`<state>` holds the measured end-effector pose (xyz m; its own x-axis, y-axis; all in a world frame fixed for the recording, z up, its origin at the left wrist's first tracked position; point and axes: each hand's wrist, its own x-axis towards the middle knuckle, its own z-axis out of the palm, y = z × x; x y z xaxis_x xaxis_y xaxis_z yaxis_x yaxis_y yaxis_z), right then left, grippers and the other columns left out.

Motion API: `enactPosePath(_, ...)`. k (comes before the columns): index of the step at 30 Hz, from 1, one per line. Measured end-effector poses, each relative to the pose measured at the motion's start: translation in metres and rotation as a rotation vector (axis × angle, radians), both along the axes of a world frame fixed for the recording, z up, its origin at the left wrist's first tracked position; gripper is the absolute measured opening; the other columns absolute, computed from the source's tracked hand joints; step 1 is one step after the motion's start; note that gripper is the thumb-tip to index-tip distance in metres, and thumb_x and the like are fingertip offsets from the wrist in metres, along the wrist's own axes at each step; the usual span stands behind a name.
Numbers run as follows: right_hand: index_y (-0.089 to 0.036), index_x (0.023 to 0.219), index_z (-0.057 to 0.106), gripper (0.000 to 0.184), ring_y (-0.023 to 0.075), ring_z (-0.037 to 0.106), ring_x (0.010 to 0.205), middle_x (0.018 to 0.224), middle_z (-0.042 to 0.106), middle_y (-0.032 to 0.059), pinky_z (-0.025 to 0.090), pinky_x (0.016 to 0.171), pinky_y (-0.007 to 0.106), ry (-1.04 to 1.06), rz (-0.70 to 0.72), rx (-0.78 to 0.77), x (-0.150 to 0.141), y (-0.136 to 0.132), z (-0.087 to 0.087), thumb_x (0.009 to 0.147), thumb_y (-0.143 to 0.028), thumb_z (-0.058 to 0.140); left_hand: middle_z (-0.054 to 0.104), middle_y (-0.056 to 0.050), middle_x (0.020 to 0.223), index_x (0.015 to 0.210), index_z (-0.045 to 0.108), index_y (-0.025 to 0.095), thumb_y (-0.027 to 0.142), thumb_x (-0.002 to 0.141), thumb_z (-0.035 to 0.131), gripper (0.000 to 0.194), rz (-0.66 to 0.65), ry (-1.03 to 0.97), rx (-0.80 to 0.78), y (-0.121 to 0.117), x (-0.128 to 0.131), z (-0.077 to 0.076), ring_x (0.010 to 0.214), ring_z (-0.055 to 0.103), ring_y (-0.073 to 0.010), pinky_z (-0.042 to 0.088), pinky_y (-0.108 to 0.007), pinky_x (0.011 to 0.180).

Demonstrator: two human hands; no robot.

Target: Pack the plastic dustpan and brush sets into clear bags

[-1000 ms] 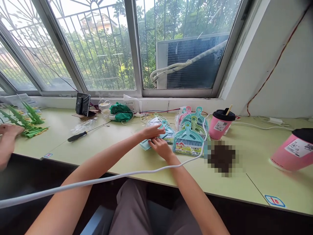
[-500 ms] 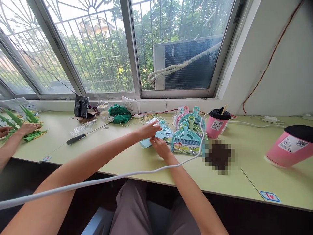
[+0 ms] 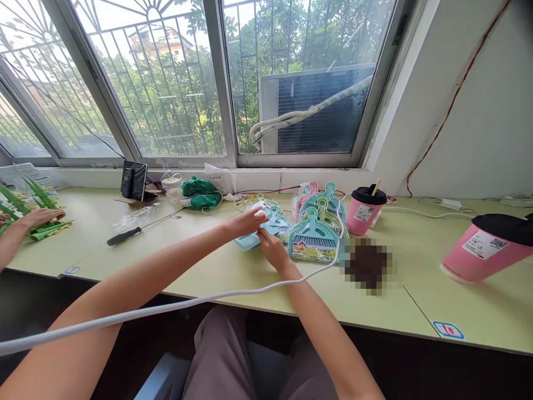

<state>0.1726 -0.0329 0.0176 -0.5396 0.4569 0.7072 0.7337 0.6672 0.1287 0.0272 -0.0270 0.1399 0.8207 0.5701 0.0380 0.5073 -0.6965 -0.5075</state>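
A light blue dustpan [image 3: 249,241] lies at a slant near the middle of the table, partly covered by my hands. My left hand [image 3: 245,223] reaches across just above it, fingers stretched out towards the right. Close by, my right hand [image 3: 271,248] has its fingers bent and closed at the dustpan's right side; the exact grip is hidden. Behind my hands lies another blue dustpan-and-brush set [image 3: 277,218] in clear wrap. To the right, a wrapped blue dustpan-and-brush set [image 3: 313,239] with a printed card leans against a green one [image 3: 323,211].
A white cable [image 3: 200,300] crosses in front of my arms. Pink cups [image 3: 363,214] stand at the right. At the left are a screwdriver [image 3: 125,236], a phone [image 3: 134,180], a green bundle [image 3: 202,193], and another person's hand [image 3: 41,216] on green leafy pieces [image 3: 45,230].
My left hand's fingers shift slightly left over the dustpan, while my right hand stays by it. The view has turned a little right. The other person's hand has moved onto the green pieces.
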Motion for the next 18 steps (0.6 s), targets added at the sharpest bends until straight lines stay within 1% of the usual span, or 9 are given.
enactPosePath(3,-0.012,0.110,0.063,0.033,0.0173,0.070,0.087,0.134,0.058,0.0180,0.056,0.067,0.027,0.109,-0.079,-0.073,-0.001,0.000,0.000,0.089,-0.001,0.040,0.060,-0.004,0.128,0.089,0.070,0.027,-0.003,0.081,0.054,0.035,-0.020,-0.009,0.014,-0.009,-0.006,0.011,0.128,0.047,-0.0194,0.030,-0.044,0.119)
enactPosePath(5,-0.011,0.110,0.064,0.033,0.0191,0.070,0.092,0.141,0.052,0.0201,0.057,0.067,0.028,0.130,-0.108,-0.115,-0.002,0.001,0.000,0.088,-0.001,0.041,0.058,-0.006,0.130,0.090,0.069,0.026,-0.002,0.083,0.052,0.034,-0.046,0.023,0.020,-0.015,-0.009,0.017,0.128,0.047,-0.0190,0.027,-0.042,0.119)
enactPosePath(7,-0.011,0.106,0.066,0.033,0.0212,0.069,0.098,0.137,0.057,0.0193,0.059,0.073,0.029,0.098,-0.078,-0.130,-0.002,0.002,0.000,0.087,0.000,0.042,0.058,-0.007,0.128,0.095,0.068,0.027,-0.001,0.085,0.049,0.035,-0.061,0.043,-0.002,-0.021,-0.009,0.020,0.126,0.046,-0.0191,0.027,-0.040,0.118)
enactPosePath(9,-0.012,0.107,0.067,0.035,0.0220,0.068,0.104,0.125,0.065,0.0172,0.059,0.082,0.030,0.054,-0.030,-0.126,-0.002,0.003,-0.001,0.086,0.002,0.043,0.059,-0.007,0.123,0.099,0.067,0.028,0.001,0.086,0.048,0.036,-0.062,0.050,-0.038,-0.025,-0.008,0.023,0.123,0.047,-0.0198,0.027,-0.039,0.116)
enactPosePath(12,-0.010,0.113,0.066,0.036,0.0212,0.067,0.101,0.108,0.071,0.0142,0.058,0.086,0.030,0.015,-0.018,-0.133,-0.002,0.004,-0.001,0.086,0.002,0.046,0.060,-0.008,0.121,0.101,0.067,0.028,0.002,0.084,0.051,0.035,-0.032,0.066,-0.085,-0.029,-0.004,0.023,0.122,0.048,-0.0219,0.027,-0.041,0.116)
enactPosePath(15,-0.011,0.109,0.068,0.032,0.0204,0.068,0.097,0.106,0.072,0.0134,0.057,0.084,0.029,-0.010,-0.031,-0.142,-0.002,0.004,0.000,0.088,0.001,0.047,0.061,-0.006,0.123,0.099,0.068,0.029,0.002,0.080,0.053,0.037,-0.021,0.080,-0.093,-0.033,-0.001,0.019,0.125,0.048,-0.0230,0.028,-0.047,0.118)
enactPosePath(16,-0.011,0.107,0.068,0.031,0.0206,0.067,0.099,0.109,0.071,0.0135,0.057,0.085,0.029,-0.017,-0.034,-0.138,-0.003,0.003,0.001,0.088,0.000,0.047,0.061,-0.005,0.122,0.096,0.068,0.030,0.001,0.079,0.052,0.037,-0.038,0.092,-0.071,-0.034,0.000,0.016,0.126,0.048,-0.0224,0.028,-0.048,0.120)
enactPosePath(18,-0.013,0.107,0.069,0.031,0.0216,0.066,0.106,0.116,0.070,0.0145,0.056,0.087,0.030,-0.034,-0.050,-0.129,-0.004,0.002,0.002,0.087,0.000,0.048,0.062,-0.003,0.118,0.086,0.069,0.030,-0.002,0.078,0.050,0.038,-0.088,0.167,0.028,-0.037,0.004,0.010,0.125,0.050,-0.0199,0.026,-0.046,0.123)
